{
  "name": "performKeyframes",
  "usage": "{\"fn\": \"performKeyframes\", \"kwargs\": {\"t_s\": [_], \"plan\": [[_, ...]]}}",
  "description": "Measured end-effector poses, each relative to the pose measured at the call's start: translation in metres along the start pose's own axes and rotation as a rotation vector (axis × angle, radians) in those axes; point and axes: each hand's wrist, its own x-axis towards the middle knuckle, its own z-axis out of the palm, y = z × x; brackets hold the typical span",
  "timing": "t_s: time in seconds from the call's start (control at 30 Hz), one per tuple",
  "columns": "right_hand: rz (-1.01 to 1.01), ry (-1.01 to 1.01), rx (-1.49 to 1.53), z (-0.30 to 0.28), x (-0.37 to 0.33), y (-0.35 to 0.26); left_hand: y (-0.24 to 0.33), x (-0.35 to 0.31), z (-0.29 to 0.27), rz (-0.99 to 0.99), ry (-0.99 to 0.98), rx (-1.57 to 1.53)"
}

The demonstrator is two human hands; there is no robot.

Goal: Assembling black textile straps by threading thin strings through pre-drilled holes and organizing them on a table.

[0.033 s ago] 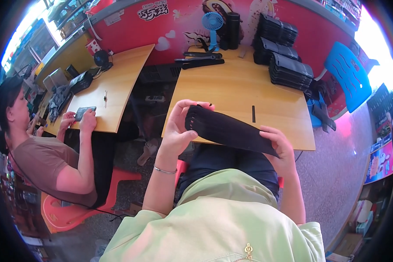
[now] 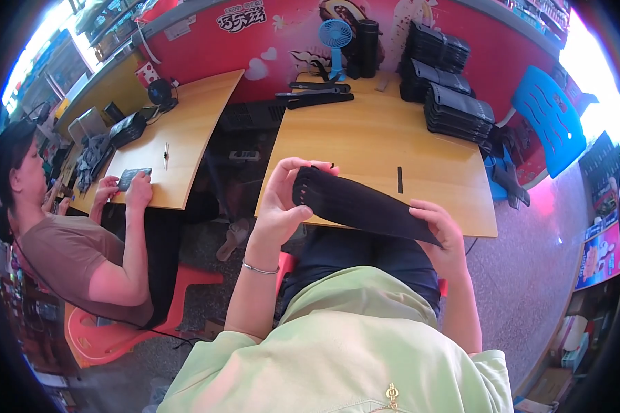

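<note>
Between my two hands, above the near edge of the table, is a long flat black fabric bundle, slanting down to the right. Its left end is rounded, with layered edges and a row of small reddish marks. My left hand grips that end, thumb in front and fingers behind. At the lower right corner, my right hand pinches the other end between thumb and fingers. A narrow black strip lies on the wooden table just beyond the bundle.
Stacks of folded dark fabric stand at the table's back right. A blue fan, a black cylinder and black strap-like pieces are at the back left. A co-worker sits left at another table. A blue chair stands right.
</note>
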Motion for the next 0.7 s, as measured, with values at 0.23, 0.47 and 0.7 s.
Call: {"fn": "performKeyframes", "kwargs": {"t_s": [0.23, 0.47, 0.7], "plan": [[0.148, 0.007, 0.039, -0.002, -0.012, 0.018, -0.012, -0.004, -0.014, -0.148, 0.035, 0.022], [0.274, 0.087, -0.011, -0.001, -0.006, 0.026, -0.03, -0.006, -0.02, -0.45, 0.084, 0.178], [0.314, 0.181, 0.009, 0.001, -0.003, 0.042, -0.023, -0.005, -0.015, -0.475, 0.003, 0.389]]}}
